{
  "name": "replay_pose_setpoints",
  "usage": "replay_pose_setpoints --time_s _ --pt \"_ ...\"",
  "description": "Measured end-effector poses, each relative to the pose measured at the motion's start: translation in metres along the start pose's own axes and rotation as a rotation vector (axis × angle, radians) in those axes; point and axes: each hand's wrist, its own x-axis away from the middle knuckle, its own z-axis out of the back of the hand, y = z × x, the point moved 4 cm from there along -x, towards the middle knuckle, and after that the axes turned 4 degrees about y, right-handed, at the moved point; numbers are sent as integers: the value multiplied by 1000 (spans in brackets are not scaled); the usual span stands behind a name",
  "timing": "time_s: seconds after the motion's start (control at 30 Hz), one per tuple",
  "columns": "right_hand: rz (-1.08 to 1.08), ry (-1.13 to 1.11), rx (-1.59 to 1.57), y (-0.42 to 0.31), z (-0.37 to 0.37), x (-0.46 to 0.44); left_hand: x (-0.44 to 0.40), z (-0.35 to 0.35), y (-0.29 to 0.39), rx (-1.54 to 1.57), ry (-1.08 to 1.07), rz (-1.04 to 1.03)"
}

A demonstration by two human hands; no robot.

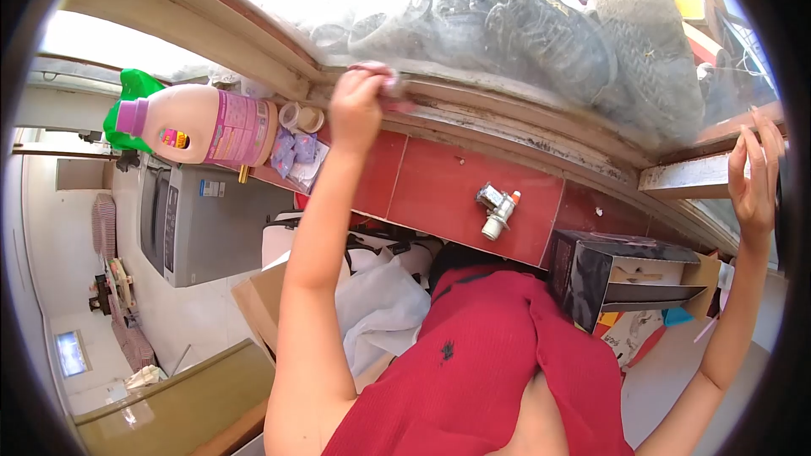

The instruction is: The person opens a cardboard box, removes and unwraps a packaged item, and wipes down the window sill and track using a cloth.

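"Hands first! What do they do?"

"Left hand (356,108) is closed on a pink cloth (394,89). The cloth is over by the far wooden frame (507,115), left of the middle. It is bunched up, maybe so the fingers can press it well."

"And the right hand (750,190)?"

"It is up high on the right, fingers up and a bit bent. Maybe it leans there to help the body reach. I see nothing in it, but I can't tell if it grips the edge beside it."

"What lies on the red ledge (431,186)?"

"A small metal and white part (496,221) lies in the middle, on its side. I guess it is put down so both hands are free. The big bottle (245,125) is on the left, by little cups (302,117) and packets (293,152). Maybe they sit there to give the arm room."

"And that black box (583,274)?"

"Near, on the right, with its front open."
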Motion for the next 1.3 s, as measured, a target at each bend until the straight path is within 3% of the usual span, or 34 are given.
replay_pose_setpoints --time_s 0.17,0.27,0.47,0.6,0.73,0.8,0.87,0.9,0.93,0.97,1.0,1.07,1.2,1.27,1.3 --pt "-1 10 11 -3 8 -13 2 19 -35 -142 -60 37" --pt "-6 10 -13 -3 3 -3 17 53 -72 -272 105 423" --pt "12 -5 -20 0 -2 3 22 31 -81 -269 228 439" --pt "7 -36 -19 3 -4 6 20 11 -47 -240 215 474" --pt "-37 -30 -116 1 -8 8 9 4 5 90 49 345" --pt "-25 -9 -41 -1 -2 0 14 5 11 242 -3 484" --pt "-22 11 15 -1 2 -6 12 35 5 105 157 428" --pt "-23 15 23 -1 2 -6 15 53 -9 67 212 495" --pt "-29 12 30 -2 3 -6 26 58 -35 480 417 883" --pt "-36 9 37 -4 3 -7 34 69 -67 175 391 870" --pt "-42 5 44 -5 4 -7 32 77 -79 -198 267 650" --pt "-50 11 -23 -2 3 -6 29 61 -94 -231 183 480" --pt "-1 -16 4 -2 7 -10 25 35 -93 -331 59 514" --pt "17 -16 -14 -2 4 -4 30 28 -88 -220 -248 543" --pt "16 -12 -32 -3 2 -2 31 27 -79 -229 -271 457"
